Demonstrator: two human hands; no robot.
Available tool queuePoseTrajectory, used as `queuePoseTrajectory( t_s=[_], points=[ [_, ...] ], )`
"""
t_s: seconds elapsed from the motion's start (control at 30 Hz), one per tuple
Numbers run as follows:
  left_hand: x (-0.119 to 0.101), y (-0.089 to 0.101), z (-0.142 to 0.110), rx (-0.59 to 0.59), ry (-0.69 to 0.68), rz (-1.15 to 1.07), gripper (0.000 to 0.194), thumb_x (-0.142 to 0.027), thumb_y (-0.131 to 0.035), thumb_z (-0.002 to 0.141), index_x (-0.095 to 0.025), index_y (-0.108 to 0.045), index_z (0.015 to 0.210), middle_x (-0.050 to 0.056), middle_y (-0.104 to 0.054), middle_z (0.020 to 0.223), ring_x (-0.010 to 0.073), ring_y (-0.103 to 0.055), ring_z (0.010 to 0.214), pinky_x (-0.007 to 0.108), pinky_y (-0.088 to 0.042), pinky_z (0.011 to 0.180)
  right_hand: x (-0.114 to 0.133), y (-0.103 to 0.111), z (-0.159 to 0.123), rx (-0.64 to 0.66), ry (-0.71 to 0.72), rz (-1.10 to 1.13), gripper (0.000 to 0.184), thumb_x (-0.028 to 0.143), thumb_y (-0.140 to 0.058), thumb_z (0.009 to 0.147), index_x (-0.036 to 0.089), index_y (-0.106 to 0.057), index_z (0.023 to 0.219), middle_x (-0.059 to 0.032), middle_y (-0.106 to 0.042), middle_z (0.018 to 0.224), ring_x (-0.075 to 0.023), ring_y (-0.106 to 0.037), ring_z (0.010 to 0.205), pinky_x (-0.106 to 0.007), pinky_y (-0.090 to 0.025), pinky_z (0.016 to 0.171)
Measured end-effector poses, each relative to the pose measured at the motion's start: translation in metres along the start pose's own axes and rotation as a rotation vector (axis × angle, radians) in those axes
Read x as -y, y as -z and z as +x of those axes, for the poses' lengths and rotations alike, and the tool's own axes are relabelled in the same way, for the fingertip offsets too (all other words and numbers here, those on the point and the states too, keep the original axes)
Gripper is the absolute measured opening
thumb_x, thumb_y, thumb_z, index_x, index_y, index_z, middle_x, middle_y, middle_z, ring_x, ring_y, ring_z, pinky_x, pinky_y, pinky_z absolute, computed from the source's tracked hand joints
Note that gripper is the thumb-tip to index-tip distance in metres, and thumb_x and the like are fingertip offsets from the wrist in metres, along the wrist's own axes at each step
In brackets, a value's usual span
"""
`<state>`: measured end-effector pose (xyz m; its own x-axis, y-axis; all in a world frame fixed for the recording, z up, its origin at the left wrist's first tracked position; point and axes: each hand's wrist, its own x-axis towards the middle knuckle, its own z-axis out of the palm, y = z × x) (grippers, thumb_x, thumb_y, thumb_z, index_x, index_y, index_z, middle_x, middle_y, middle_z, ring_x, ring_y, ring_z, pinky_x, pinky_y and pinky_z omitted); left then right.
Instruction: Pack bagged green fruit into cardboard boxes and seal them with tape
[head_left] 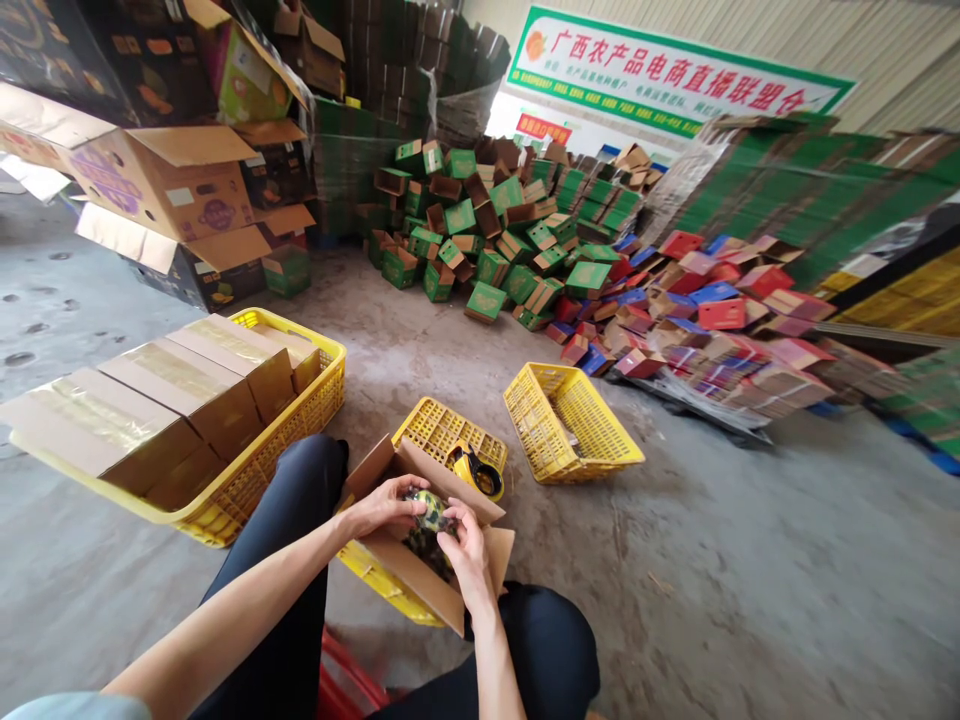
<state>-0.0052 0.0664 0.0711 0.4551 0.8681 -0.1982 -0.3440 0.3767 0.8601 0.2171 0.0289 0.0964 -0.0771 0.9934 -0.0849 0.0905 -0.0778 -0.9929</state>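
Between my two hands is a small clear plastic bag of green and dark round pieces (430,510), too small to name surely. My left hand (384,508) grips its left side with bent fingers. On the other side, my right hand (466,538) pinches it with thumb and fingers. Just below, an open cardboard box (424,578) has its flaps spread and holds more dark green pieces, partly hidden by my hands. The box rests on a yellow plastic crate (382,580). A yellow and black tape dispenser (477,470) lies just beyond the box.
At left, a long yellow basket (330,375) holds several taped cardboard boxes (161,375). Another yellow basket (574,425) stands ahead to the right on the concrete floor (712,560). Farther off are heaps of green cartons (487,300), red and blue cartons (720,315), and stacked fruit boxes (161,180).
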Motion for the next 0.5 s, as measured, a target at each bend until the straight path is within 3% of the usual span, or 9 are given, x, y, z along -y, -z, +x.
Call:
queuePoseTrajectory(
  t_s=[0.13, 0.27, 0.37, 0.5],
  points=[
    [-0.0020, -0.0002, -0.0008, -0.006, -0.085, 0.014, 0.071, -0.038, -0.096, 0.072, -0.022, -0.062, 0.133, 0.007, -0.067, 0.112, 0.0218, -0.065, 0.101, 0.033, -0.052, 0.086, 0.0034, 0.0006, -0.0010, 0.025, -0.046, 0.076, 0.043, 0.029, -0.073, 0.076, 0.029, -0.068, 0.118, -0.0062, -0.063, 0.147, -0.0306, -0.057, 0.139, -0.048, -0.044, 0.119],
    [-0.0047, -0.0005, -0.0015, -0.005, -0.152, 0.080, 0.074, -0.032, -0.097, 0.070, -0.023, -0.063, 0.135, 0.005, -0.068, 0.111, 0.0220, -0.063, 0.104, 0.035, -0.049, 0.093, 0.0044, 0.0019, -0.0012, -0.006, -0.112, 0.089, 0.058, 0.046, -0.076, 0.083, 0.032, -0.061, 0.138, -0.0080, -0.061, 0.149, -0.0312, -0.055, 0.142, -0.050, -0.048, 0.117],
    [-0.0063, -0.0003, -0.0012, 0.007, -0.162, 0.099, 0.077, -0.030, -0.097, 0.068, -0.025, -0.063, 0.137, 0.005, -0.068, 0.116, 0.0231, -0.062, 0.107, 0.036, -0.047, 0.096, 0.0050, 0.0014, -0.0023, 0.001, -0.213, 0.089, 0.061, 0.057, -0.077, 0.084, 0.033, -0.063, 0.138, -0.0093, -0.062, 0.150, -0.0328, -0.059, 0.138, -0.052, -0.055, 0.108],
    [-0.0063, -0.0005, -0.0002, 0.036, -0.158, 0.069, 0.083, -0.025, -0.098, 0.066, -0.026, -0.062, 0.140, 0.006, -0.068, 0.123, 0.0238, -0.063, 0.110, 0.037, -0.045, 0.100, 0.0067, 0.0003, -0.0036, 0.093, -0.242, 0.081, 0.057, 0.053, -0.083, 0.079, 0.029, -0.071, 0.129, -0.0093, -0.071, 0.137, -0.0330, -0.068, 0.124, -0.053, -0.057, 0.104]
  ],
)
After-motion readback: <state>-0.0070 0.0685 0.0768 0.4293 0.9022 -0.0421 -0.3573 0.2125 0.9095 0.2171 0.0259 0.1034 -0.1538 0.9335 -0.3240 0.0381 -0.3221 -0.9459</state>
